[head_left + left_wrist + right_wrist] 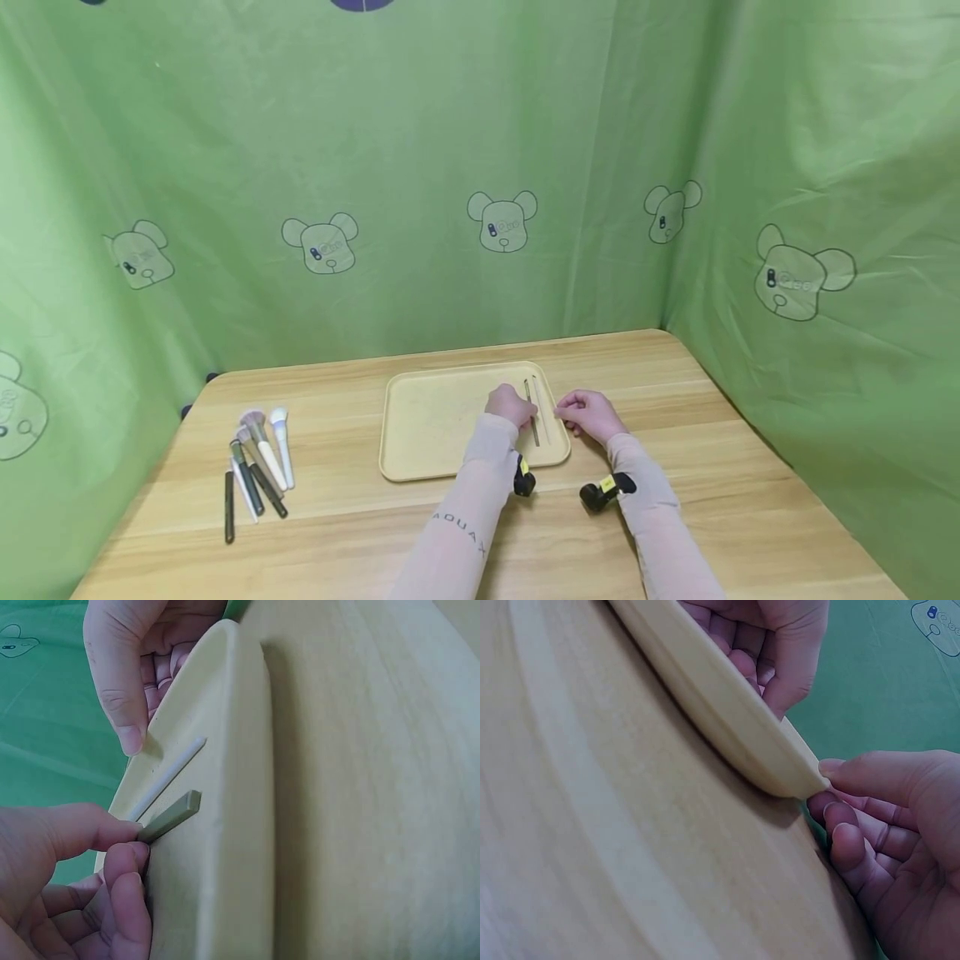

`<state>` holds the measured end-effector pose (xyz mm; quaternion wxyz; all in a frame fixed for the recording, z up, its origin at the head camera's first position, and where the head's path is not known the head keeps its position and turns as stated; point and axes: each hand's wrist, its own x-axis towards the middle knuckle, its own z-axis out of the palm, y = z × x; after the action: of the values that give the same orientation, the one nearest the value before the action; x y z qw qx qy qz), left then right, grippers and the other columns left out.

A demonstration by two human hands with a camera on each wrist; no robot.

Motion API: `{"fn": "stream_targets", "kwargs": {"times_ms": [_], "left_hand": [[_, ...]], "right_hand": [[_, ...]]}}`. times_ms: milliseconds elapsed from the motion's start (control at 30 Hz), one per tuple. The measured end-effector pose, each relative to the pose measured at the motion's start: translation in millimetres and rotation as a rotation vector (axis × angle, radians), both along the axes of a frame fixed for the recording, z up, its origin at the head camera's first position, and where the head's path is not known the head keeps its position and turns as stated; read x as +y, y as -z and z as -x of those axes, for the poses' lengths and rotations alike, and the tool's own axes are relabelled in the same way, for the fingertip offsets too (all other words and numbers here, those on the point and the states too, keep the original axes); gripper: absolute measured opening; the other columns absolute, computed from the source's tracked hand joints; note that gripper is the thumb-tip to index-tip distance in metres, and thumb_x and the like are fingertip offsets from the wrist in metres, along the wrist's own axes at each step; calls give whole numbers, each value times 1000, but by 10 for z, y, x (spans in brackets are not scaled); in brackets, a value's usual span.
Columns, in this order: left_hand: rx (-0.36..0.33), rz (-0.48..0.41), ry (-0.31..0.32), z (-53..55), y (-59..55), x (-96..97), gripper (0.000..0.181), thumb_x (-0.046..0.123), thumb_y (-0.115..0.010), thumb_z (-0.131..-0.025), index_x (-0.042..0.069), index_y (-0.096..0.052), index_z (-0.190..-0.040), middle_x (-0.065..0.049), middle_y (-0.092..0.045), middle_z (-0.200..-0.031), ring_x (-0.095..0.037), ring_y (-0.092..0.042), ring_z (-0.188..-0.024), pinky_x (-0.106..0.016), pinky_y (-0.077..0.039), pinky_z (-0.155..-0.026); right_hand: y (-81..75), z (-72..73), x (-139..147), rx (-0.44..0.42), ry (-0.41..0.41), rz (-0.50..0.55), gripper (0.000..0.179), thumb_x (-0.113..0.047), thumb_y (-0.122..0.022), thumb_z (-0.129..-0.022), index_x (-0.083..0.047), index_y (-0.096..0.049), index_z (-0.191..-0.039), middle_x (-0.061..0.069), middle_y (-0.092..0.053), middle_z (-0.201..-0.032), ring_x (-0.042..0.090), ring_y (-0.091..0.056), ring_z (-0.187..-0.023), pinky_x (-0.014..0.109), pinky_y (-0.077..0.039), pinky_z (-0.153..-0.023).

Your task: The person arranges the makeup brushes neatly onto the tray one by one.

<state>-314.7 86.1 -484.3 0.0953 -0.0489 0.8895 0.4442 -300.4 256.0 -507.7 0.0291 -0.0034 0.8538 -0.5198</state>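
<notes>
A pale yellow tray point(431, 433) lies on the wooden table. Near its right side, my left hand point(512, 407) pinches a thin dark brush point(536, 433) between thumb and fingertips. The brush's squared olive-grey handle end point(174, 815) pokes out of the grip in the left wrist view. Alongside it, inside the tray, is a slim white stick point(171, 776), roughly parallel. My right hand point(592, 414) grips the tray's right rim point(810, 769), thumb on top and fingertips below the edge. In the right wrist view the tray wall hides what lies inside.
Several makeup brushes point(283, 450) lie in a loose group on the left of the wooden table point(337, 542), some overlapping. Green curtains point(420, 167) with bear prints stand behind the table and along both sides.
</notes>
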Motion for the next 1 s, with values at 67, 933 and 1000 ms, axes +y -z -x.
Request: {"fn": "stream_targets", "kwargs": {"times_ms": [67,933,1000], "left_hand": [[1,3,-4,-1,1,-1,28,10,-69,-80,8,-62,-53,1,-50,-40,-10,-41,-32,-22,-31,-34],[-6,-4,-15,-5,-12,-24,27,13,-69,-81,9,-63,-55,0,-53,-42,-10,-42,-33,-23,-32,-34],[-13,-21,-20,1,-4,-22,28,13,-69,-81,10,-61,-54,1,-52,-42,-10,-43,-34,-22,-33,-35]], "right_hand": [[2,4,0,-1,-3,0,22,-9,-70,-86,8,-63,-98,1,-63,-68,9,-55,-60,22,-49,-52],[8,-9,26,41,-42,54,19,-11,-70,-85,5,-64,-93,-2,-62,-66,7,-54,-57,21,-49,-51],[14,5,15,16,-19,27,22,-11,-70,-85,6,-64,-96,0,-63,-68,7,-55,-59,21,-49,-52]]}}
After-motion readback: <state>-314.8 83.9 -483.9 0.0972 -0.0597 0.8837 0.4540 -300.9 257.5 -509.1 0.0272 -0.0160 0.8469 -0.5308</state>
